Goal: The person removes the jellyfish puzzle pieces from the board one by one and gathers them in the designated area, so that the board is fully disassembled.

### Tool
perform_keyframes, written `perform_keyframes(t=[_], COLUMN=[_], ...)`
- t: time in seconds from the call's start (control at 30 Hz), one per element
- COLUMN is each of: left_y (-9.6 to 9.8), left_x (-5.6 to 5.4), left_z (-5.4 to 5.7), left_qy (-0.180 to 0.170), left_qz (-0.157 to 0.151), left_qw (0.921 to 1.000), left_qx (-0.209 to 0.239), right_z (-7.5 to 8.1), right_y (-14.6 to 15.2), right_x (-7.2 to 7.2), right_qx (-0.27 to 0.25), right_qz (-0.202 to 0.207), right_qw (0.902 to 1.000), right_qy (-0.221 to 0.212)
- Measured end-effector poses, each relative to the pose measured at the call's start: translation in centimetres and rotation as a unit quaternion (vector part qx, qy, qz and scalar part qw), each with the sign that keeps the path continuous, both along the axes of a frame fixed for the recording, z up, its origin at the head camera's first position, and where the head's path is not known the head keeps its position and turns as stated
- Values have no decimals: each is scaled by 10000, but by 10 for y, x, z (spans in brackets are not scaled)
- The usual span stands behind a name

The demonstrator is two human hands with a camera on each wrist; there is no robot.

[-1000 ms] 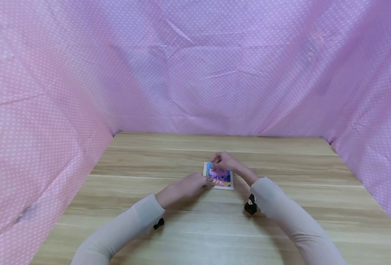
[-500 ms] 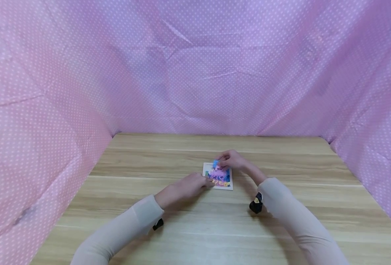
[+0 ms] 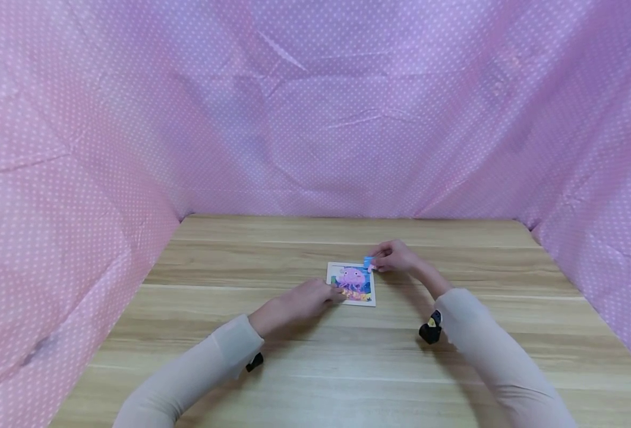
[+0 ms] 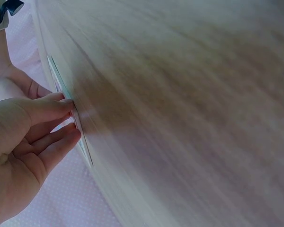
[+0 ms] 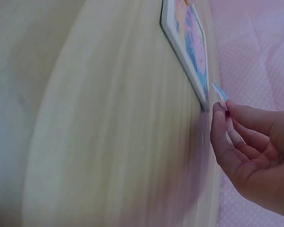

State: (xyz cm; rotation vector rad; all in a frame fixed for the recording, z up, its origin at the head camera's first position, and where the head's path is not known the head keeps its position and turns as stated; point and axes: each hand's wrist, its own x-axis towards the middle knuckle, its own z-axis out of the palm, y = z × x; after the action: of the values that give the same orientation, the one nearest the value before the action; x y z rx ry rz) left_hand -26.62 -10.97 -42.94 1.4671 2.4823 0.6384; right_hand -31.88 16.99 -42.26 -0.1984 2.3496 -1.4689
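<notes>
A small square jigsaw puzzle [image 3: 354, 286] in a white frame lies on the table, with a pink octopus in its picture. My left hand [image 3: 311, 297] holds its lower left edge, and in the left wrist view the thumb and fingertips of the left hand [image 4: 33, 137] meet the frame's rim. Between thumb and fingers, my right hand [image 3: 396, 257] pinches a blue and pink puzzle piece [image 3: 369, 263] over the upper right corner. In the right wrist view this piece [image 5: 220, 96] is raised just off the frame. A pale gap shows at the picture's upper left.
The wooden table [image 3: 230, 255] spreads around the puzzle on all sides. Pink dotted cloth [image 3: 315, 131] hangs behind it and at both sides. Black wrist devices [image 3: 430, 328] sit below both sleeves.
My right hand has lifted the puzzle piece from the picture's upper left and carried it right to the upper right corner. The left hand has stayed in place.
</notes>
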Motion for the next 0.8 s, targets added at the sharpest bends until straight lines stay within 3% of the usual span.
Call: perform_keyframes(t=[0.37,0.5,0.67,0.8], left_y=[7,10,13,15], left_x=[11,14,17,20], left_z=[-1,-2,-4,-5], left_qy=[-789,-710,-267,-266], left_qz=[516,530,405,476], left_qw=[9954,9959,9988,9985], left_qx=[190,170,34,55], right_z=[-7,-6,-6,-8], right_y=[28,34,38,40], right_x=[4,5,7,8], right_qx=[92,280,585,825], right_qz=[62,70,97,19], right_qw=[9999,9995,9978,9957], right_qy=[66,150,302,413])
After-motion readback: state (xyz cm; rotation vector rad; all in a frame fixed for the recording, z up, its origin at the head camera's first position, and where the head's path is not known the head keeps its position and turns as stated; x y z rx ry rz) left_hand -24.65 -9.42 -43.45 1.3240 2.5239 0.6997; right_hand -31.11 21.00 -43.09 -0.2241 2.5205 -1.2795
